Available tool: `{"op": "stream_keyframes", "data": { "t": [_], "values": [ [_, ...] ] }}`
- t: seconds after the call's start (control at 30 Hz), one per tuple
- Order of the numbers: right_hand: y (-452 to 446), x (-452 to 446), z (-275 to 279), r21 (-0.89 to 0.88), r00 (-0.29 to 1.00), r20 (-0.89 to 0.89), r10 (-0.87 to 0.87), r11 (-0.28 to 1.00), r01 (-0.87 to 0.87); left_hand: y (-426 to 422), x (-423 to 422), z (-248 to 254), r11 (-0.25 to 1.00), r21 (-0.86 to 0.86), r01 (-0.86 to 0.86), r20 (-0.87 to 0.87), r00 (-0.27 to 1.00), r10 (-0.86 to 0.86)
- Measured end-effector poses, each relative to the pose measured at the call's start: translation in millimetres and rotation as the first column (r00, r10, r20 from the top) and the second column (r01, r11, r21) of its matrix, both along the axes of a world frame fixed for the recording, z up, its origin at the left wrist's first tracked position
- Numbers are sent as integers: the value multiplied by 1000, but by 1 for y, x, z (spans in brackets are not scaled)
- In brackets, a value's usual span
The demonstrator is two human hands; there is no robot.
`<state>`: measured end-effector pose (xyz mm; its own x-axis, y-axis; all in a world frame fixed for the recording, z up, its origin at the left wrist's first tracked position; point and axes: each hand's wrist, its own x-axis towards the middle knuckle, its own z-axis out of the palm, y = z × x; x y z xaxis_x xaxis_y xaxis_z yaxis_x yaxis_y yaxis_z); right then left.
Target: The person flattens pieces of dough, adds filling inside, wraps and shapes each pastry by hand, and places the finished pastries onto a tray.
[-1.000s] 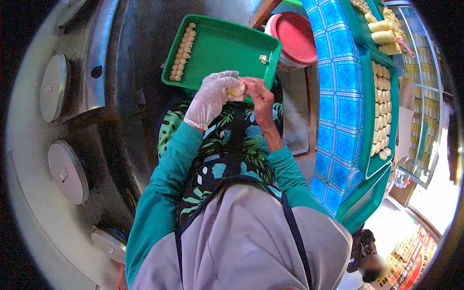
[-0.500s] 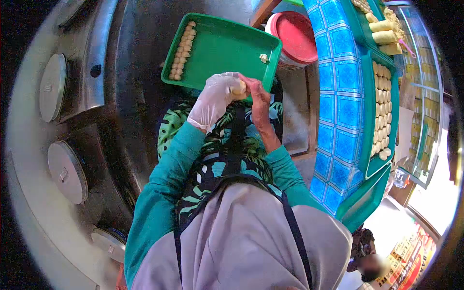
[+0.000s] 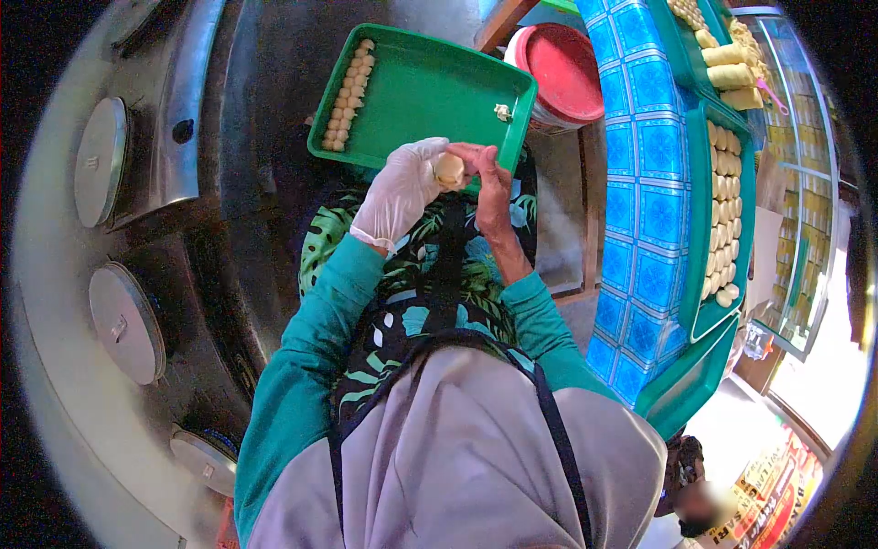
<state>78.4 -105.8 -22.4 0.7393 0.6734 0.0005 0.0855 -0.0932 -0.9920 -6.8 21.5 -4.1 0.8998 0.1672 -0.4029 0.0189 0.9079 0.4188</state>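
Observation:
A small pale dough ball (image 3: 449, 171) sits in the grip of my left hand (image 3: 402, 188), which wears a white glove. My bare right hand (image 3: 492, 194) meets it from the other side, its fingers reaching against the ball and the glove, thumb raised. Some fingertips are hidden behind the ball. Just beyond both hands is a green tray (image 3: 430, 91). Along its left side runs a row of dough balls (image 3: 347, 96), and a small lump of crumbly pale filling (image 3: 502, 113) lies near its right edge.
To the right stands a table with a blue tiled cloth (image 3: 633, 183), bearing a green tray of dough pieces (image 3: 724, 210) and dough rolls (image 3: 729, 75). A red-lidded bucket (image 3: 560, 73) is behind the near tray. Round metal lids (image 3: 128, 320) line the left. Another person (image 3: 681, 476) appears lower right.
The dough ball has turned into clearer view between my hands, as my left hand has opened slightly around it. The trays look the same.

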Motion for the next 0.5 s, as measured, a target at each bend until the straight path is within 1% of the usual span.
{"op": "stream_keyframes", "data": {
  "t": [0.07,0.13,0.17,0.2,0.23,0.27,0.3,0.33,0.37,0.4,0.47,0.5],
  "values": [
    [2,1,-1,28,1000,-28,1,1000,0,0,0,1,1000,-2,7,32,999,-7],
    [2,2,1,23,999,-38,-3,1000,3,-4,2,-4,998,54,-19,40,999,17],
    [1,2,2,15,999,-51,-6,1000,7,-4,2,-7,998,53,-17,41,999,15],
    [2,2,6,14,999,-50,-7,1000,8,-3,2,-7,999,45,9,67,998,-12],
    [2,1,12,6,996,-92,-5,1000,6,-2,2,-7,999,37,35,91,995,-38],
    [2,-1,16,-3,991,-134,-2,1000,2,-3,1,-6,999,34,34,90,995,-37],
    [2,0,13,-4,991,-134,1,1000,-1,-2,2,-4,999,-25,35,49,998,-34],
    [1,1,8,-18,995,-103,8,1000,-10,-1,3,-2,996,-84,35,8,999,-34],
    [1,1,3,-32,997,-72,16,999,-18,-2,3,-3,996,-85,32,7,999,-32],
    [2,2,-1,-32,997,-73,18,999,-20,-4,4,-3,997,-73,17,27,1000,-16],
    [2,4,-10,-4,998,3,67,998,-67,-5,3,-4,998,-63,3,47,999,0],
    [3,3,-5,-5,998,2,67,998,-67,-5,1,1,1000,9,-17,18,1000,16]
  ]
}}
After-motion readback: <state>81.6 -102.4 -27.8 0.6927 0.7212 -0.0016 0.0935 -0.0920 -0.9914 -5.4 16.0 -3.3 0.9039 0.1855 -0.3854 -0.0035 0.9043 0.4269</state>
